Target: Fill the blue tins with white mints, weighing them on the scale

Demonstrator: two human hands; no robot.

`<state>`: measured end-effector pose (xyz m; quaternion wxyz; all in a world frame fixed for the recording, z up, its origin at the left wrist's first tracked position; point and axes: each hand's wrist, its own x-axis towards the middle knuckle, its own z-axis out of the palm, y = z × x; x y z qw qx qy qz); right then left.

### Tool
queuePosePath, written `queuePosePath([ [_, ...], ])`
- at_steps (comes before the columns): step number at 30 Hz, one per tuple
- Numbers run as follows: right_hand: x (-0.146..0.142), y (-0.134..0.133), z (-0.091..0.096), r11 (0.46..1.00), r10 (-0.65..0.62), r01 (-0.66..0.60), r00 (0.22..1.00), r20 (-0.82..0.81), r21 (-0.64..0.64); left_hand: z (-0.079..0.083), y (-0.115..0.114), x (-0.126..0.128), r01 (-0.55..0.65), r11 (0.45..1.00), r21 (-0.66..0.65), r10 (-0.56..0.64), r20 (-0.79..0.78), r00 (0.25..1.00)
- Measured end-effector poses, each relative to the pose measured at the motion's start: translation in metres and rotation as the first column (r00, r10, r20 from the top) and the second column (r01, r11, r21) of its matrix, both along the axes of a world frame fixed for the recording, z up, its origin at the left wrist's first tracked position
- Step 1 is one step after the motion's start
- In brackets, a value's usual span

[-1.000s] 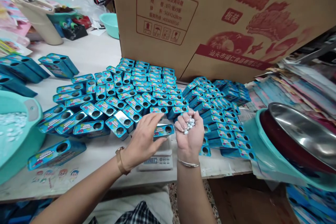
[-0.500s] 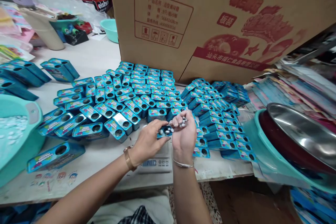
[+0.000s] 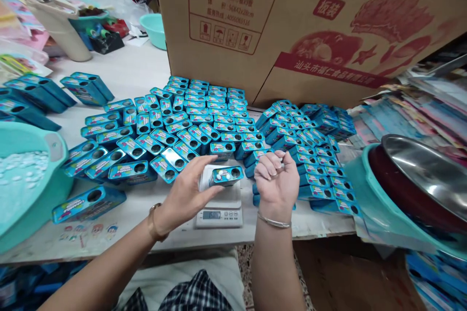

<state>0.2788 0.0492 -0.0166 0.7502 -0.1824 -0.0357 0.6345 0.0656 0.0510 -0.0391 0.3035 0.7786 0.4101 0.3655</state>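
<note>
A blue tin with a round hole in its lid stands on a small digital scale. Several white candies lie on the lid. Around the tin's left end, my left hand is open, thumb and fingers apart, not gripping it. To the right of the scale my right hand is turned palm up with its fingers curled closed. A little white shows between those fingers, like the candies; most of what they hold is hidden.
Rows of blue tins cover the table behind the scale. A turquoise basin of white candies stands left, with stacked basins and a steel bowl at right. A large cardboard box forms the back.
My left hand has let go of the tin and drawn left, opening. My right hand has moved right, away from the tin's hole, and curled closed. The scale's display has changed.
</note>
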Motion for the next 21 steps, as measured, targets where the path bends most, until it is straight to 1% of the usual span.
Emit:
queuePosePath([
  [2, 0.004, -0.006, 0.001, 1.0, -0.008, 0.008, 1.0, -0.014, 0.022, 0.001, -0.006, -0.013, -0.055, 0.998, 0.003, 0.055, -0.01, 0.998],
  [4, 0.007, -0.01, 0.002, 0.999, -0.015, 0.015, 1.0, -0.023, 0.037, 0.002, -0.011, -0.022, -0.084, 0.996, 0.015, 0.084, -0.01, 0.996],
  [9, 0.008, -0.016, 0.003, 0.999, -0.027, 0.028, 0.999, -0.04, 0.021, 0.001, -0.019, -0.03, -0.099, 0.993, 0.066, 0.101, -0.023, 0.995],
  [13, 0.005, -0.017, 0.002, 1.0, -0.019, 0.019, 0.998, -0.062, 0.007, 0.002, -0.017, -0.027, -0.092, 0.987, 0.136, 0.101, -0.059, 0.993],
  [16, 0.002, -0.016, -0.001, 1.0, -0.001, 0.001, 0.998, -0.065, 0.012, 0.006, -0.012, -0.019, -0.052, 0.98, 0.192, 0.073, -0.107, 0.992],
  [21, -0.003, -0.012, -0.002, 1.0, 0.01, -0.01, 0.998, -0.058, 0.001, 0.016, -0.002, -0.004, 0.029, 0.978, 0.207, 0.028, -0.267, 0.963],
])
